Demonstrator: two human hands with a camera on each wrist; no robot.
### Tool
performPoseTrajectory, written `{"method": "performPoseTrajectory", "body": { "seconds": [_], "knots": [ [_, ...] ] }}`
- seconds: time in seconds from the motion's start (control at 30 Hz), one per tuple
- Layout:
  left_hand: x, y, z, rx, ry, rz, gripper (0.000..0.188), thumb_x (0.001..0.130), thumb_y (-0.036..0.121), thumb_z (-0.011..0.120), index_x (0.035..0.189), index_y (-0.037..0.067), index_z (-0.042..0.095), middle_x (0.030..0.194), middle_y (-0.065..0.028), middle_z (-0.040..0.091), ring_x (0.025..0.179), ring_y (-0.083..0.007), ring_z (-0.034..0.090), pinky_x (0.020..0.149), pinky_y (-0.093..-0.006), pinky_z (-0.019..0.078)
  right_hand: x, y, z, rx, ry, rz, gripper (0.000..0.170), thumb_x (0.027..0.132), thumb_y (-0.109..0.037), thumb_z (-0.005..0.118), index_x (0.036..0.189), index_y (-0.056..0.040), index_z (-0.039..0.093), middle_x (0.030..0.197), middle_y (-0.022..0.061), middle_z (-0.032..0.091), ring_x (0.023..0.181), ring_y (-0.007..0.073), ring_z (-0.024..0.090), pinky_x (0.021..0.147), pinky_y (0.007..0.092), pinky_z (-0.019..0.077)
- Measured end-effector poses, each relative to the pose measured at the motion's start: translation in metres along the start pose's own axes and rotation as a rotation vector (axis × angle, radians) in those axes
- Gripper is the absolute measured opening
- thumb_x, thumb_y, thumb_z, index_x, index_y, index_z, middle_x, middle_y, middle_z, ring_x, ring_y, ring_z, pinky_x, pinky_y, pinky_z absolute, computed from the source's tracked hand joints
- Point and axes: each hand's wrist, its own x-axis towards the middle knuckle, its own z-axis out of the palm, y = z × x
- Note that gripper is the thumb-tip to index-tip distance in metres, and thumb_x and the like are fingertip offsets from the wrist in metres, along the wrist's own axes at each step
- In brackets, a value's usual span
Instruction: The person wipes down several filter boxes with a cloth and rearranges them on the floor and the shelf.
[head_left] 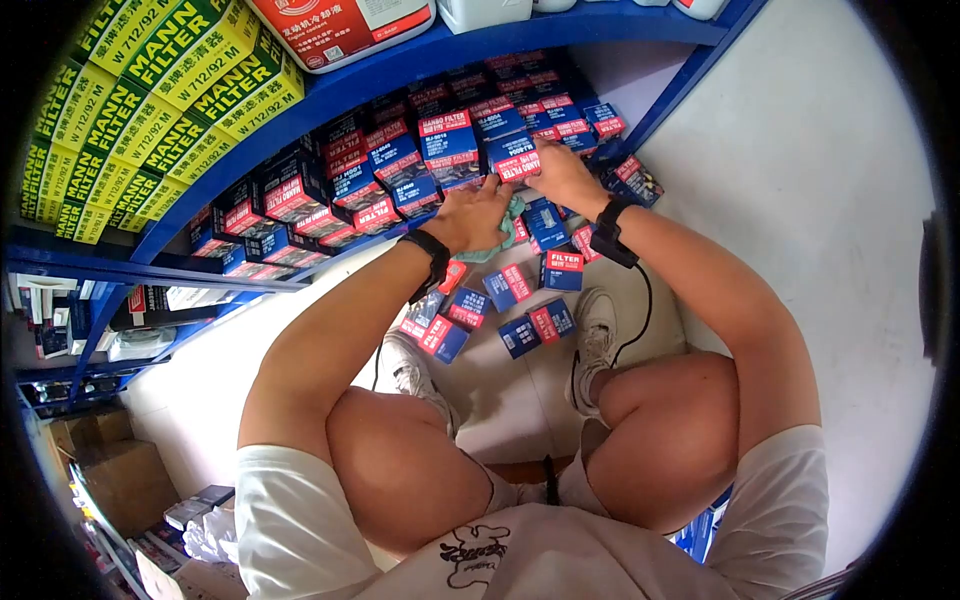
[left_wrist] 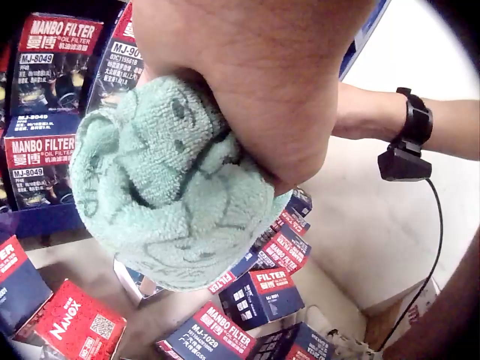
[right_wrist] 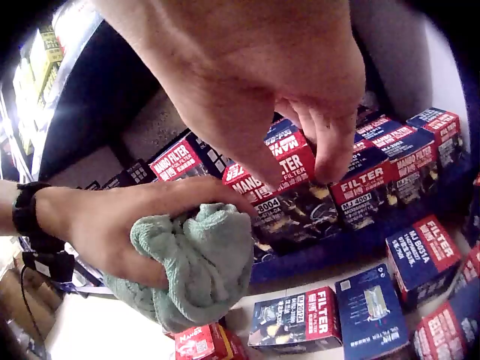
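Note:
My left hand (head_left: 474, 217) grips a crumpled mint-green towel (left_wrist: 172, 187), which bulges out below the fingers. That hand is at the front edge of the low shelf, against the filter boxes. Just to its right, my right hand (head_left: 562, 178) holds a red and blue oil filter box (right_wrist: 296, 214) marked 8004 by its upper part, thumb at the front and fingers toward its right side. The box stands in the front row, beside another filter box (right_wrist: 360, 191) marked MJ-4001. Part of its top is hidden under the right hand.
More filter boxes (head_left: 447, 140) are stacked on the blue shelf (head_left: 330, 90). Several loose boxes (head_left: 510, 287) lie on the floor (head_left: 490, 400) between the shelf and the person's shoes. Yellow-green filter boxes (head_left: 160, 60) and a coolant jug (head_left: 340, 30) stand above. A white wall (head_left: 790, 190) rises at right.

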Motion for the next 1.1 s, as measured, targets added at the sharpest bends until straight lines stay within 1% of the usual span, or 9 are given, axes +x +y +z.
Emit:
{"method": "performPoseTrajectory", "body": {
  "seconds": [0.03,0.1,0.23,0.33,0.4,0.43,0.5,1.0,1.1],
  "knots": [
    [0.0,0.001,-0.001,0.0,0.0,0.001,0.082,0.076,0.034,0.075,0.144,0.008,0.038,0.128,-0.0256,0.051,0.106,-0.0461,0.063,0.091,-0.0519,0.0534,0.001,0.003,0.002,-0.001,0.0,0.001,0.049,0.077,-0.009,0.075,0.119,0.0071,0.056,0.108,0.0288,0.067,0.104,0.0438,0.064,0.091,0.0462,0.052],
    [-0.002,0.004,-0.003,0.012,-0.013,0.003,0.071,0.077,0.028,0.068,0.135,-0.005,0.043,0.124,-0.0259,0.053,0.105,-0.0451,0.063,0.09,-0.0492,0.0538,0.002,0.005,0.004,0.039,0.05,-0.054,0.038,0.076,-0.011,0.077,0.104,0.0073,0.06,0.095,0.0294,0.068,0.095,0.044,0.066,0.084,0.0504,0.0543],
    [-0.002,0.006,-0.004,0.025,0.024,0.012,0.071,0.078,0.028,0.068,0.134,-0.006,0.042,0.123,-0.0261,0.054,0.104,-0.0448,0.064,0.088,-0.0491,0.0543,0.0,0.006,0.001,-0.005,0.098,-0.07,0.038,0.076,-0.013,0.079,0.102,0.0077,0.06,0.092,0.0285,0.068,0.093,0.0437,0.067,0.08,0.0493,0.0549],
    [0.003,0.003,-0.001,0.012,0.05,0.013,0.071,0.078,0.029,0.069,0.134,-0.005,0.042,0.124,-0.026,0.054,0.103,-0.0442,0.065,0.088,-0.0494,0.0547,0.002,0.007,0.0,-0.009,0.057,-0.038,0.042,0.081,-0.014,0.076,0.113,0.0075,0.06,0.097,0.0278,0.068,0.095,0.0436,0.065,0.083,0.0473,0.0533],
    [0.006,0.004,-0.001,0.003,0.003,-0.057,0.08,0.077,0.034,0.072,0.142,0.003,0.036,0.125,-0.0243,0.053,0.105,-0.0452,0.063,0.088,-0.0517,0.055,0.0,0.004,0.002,-0.001,0.031,0.048,0.035,0.083,-0.018,0.075,0.106,0.0054,0.063,0.093,0.0265,0.069,0.092,0.0434,0.066,0.082,0.0483,0.0528],
    [0.006,0.004,-0.001,0.002,0.003,-0.056,0.08,0.077,0.034,0.072,0.142,0.003,0.036,0.125,-0.0243,0.053,0.105,-0.0452,0.063,0.088,-0.0517,0.055,0.001,0.003,0.002,-0.002,0.031,0.049,0.035,0.083,-0.018,0.075,0.106,0.0054,0.063,0.093,0.0265,0.069,0.092,0.0434,0.066,0.082,0.0483,0.0528],
    [0.003,0.003,-0.002,-0.013,0.034,-0.051,0.078,0.077,0.034,0.072,0.14,0.002,0.037,0.125,-0.0235,0.054,0.105,-0.0446,0.063,0.088,-0.0509,0.0553,0.002,0.001,0.005,-0.004,0.054,0.063,0.029,0.081,-0.021,0.078,0.092,0.0024,0.065,0.092,0.0272,0.069,0.092,0.0422,0.067,0.081,0.0514,0.0535],
    [0.0,-0.003,-0.002,-0.023,0.002,-0.097,0.077,0.078,0.034,0.074,0.137,0.0,0.038,0.128,-0.0215,0.052,0.109,-0.0448,0.062,0.088,-0.0504,0.0552,0.017,0.019,0.023,0.011,0.11,-0.06,0.024,0.083,-0.015,0.075,0.094,0.0033,0.064,0.093,0.0265,0.067,0.091,0.0465,0.065,0.081,0.0505,0.0529],
    [-0.004,-0.001,-0.008,-0.026,-0.017,-0.1,0.078,0.078,0.033,0.074,0.137,0.0,0.037,0.129,-0.0221,0.051,0.109,-0.0456,0.062,0.088,-0.0505,0.0552,0.018,0.019,0.023,-0.057,0.141,-0.1,0.024,0.084,-0.018,0.075,0.093,0.0023,0.065,0.094,0.0247,0.068,0.091,0.0443,0.066,0.079,0.0503,0.0537]
  ]
}}
